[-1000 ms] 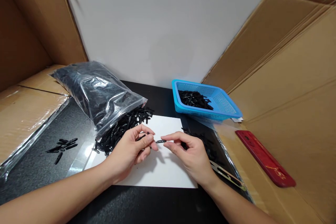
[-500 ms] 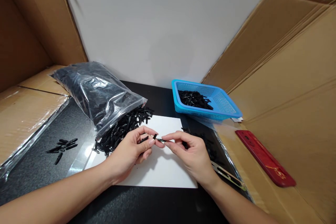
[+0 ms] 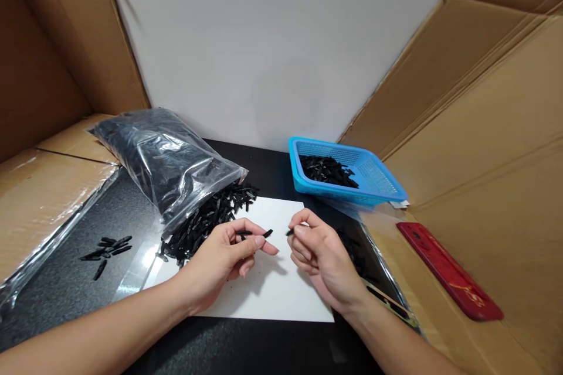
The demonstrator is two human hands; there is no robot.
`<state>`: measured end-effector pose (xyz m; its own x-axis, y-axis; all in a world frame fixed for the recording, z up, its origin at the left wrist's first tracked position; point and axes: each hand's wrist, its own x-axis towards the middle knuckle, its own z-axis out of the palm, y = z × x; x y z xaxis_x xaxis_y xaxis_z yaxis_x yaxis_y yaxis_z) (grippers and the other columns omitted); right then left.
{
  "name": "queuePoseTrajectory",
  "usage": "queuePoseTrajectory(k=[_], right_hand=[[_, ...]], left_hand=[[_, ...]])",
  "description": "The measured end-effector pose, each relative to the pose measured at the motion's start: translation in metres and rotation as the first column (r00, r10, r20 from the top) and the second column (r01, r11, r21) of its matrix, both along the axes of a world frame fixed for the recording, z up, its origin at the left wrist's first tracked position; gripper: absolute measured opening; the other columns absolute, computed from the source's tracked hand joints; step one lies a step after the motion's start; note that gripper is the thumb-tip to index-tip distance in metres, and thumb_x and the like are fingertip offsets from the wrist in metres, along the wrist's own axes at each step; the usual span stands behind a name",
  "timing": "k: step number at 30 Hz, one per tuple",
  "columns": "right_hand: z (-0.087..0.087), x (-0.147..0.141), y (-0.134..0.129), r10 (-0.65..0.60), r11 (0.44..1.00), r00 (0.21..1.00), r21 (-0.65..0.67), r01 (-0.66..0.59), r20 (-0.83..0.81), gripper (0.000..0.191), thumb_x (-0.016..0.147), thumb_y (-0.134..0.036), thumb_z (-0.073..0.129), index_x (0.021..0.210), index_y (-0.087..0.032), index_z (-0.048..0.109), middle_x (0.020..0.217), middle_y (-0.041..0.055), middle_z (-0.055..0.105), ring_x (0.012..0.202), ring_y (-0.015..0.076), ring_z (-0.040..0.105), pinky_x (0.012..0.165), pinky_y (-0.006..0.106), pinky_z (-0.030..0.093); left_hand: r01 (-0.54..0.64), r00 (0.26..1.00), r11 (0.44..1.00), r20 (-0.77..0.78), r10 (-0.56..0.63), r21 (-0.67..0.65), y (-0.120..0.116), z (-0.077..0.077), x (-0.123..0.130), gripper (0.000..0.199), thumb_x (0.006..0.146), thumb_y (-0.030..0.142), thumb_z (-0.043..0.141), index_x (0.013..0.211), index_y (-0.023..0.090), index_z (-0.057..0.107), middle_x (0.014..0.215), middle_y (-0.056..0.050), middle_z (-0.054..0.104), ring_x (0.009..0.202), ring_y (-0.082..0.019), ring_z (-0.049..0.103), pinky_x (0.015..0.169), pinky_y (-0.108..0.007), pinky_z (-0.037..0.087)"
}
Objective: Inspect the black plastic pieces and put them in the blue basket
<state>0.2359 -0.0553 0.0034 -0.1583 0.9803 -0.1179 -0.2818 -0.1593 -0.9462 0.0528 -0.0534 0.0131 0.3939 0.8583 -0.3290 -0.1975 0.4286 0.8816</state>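
Note:
Over a white sheet (image 3: 264,299), my left hand (image 3: 233,252) pinches small black slivers (image 3: 268,233) between thumb and fingers; another dark piece shows behind the thumb. To its right and apart from it, my right hand (image 3: 321,252) is closed, with the tip of a black sliver (image 3: 289,232) poking out at the thumb and forefinger. The rest of that piece is hidden by the fingers. Behind my left hand, a heap of black slivers (image 3: 206,222) spills from the mouth of a clear plastic bag (image 3: 162,152) full of dark pieces.
A blue basket (image 3: 382,190) at the back right holds more black slivers. Several loose pieces (image 3: 105,249) lie on the dark table at left. A red phone case (image 3: 448,272) and a metal-looking slotted strip (image 3: 391,304) lie at right. Cardboard walls (image 3: 484,105) stand on both sides.
My hands, which met at a black sliver, are now apart. My right hand has drawn back slightly and its fingers have curled in.

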Motion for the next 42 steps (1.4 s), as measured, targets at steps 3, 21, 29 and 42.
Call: queuePoseTrajectory(k=[3,21,29,42], right_hand=[[0.001,0.001,0.003,0.100,0.984,0.971,-0.121,-0.129,-0.215,0.031,0.082,-0.041,0.063,0.066,-0.021,0.045,0.051,-0.0081,0.039,0.041,0.0060,0.013,0.038,0.020,0.009],[-0.001,0.002,0.001,-0.108,0.962,0.879,0.272,-0.026,0.464,0.018,0.079,-0.032,0.067,0.085,-0.019,0.078,0.055,-0.0045,0.044,0.054,0.0126,0.039,0.054,0.027,0.031],[0.003,0.002,0.001,-0.119,0.965,0.906,0.263,0.009,0.405,0.016,0.077,-0.032,0.070,0.077,-0.018,0.077,0.056,-0.0028,0.050,0.056,0.0128,0.041,0.055,0.027,0.033],[-0.008,0.003,0.001,-0.054,0.991,0.966,0.132,0.021,0.251,0.027,0.077,-0.041,0.075,0.071,-0.016,0.068,0.052,-0.0072,0.038,0.045,0.0060,0.024,0.042,0.023,0.015]], left_hand=[[-0.001,1.000,1.000,-0.010,0.001,-0.011,-0.001,0.002,0.000,0.019,0.082,0.030,0.069,0.088,0.014,0.059,0.089,-0.009,0.076,0.043,-0.003,0.037,0.048,-0.022,0.021],[0.004,1.000,0.998,-0.014,-0.004,-0.064,-0.001,0.009,0.000,0.021,0.090,0.022,0.047,0.095,0.013,0.064,0.079,-0.004,0.070,0.042,-0.004,0.031,0.043,-0.021,0.014],[0.000,1.000,1.000,0.022,0.001,-0.027,-0.001,0.002,0.001,0.022,0.091,0.038,0.058,0.093,0.017,0.054,0.079,-0.003,0.072,0.043,-0.004,0.031,0.045,-0.021,0.018],[0.026,0.998,0.999,0.051,-0.024,-0.038,0.003,0.000,0.000,0.023,0.086,0.034,0.066,0.091,0.013,0.063,0.075,-0.003,0.069,0.044,-0.003,0.028,0.043,-0.020,0.013]])
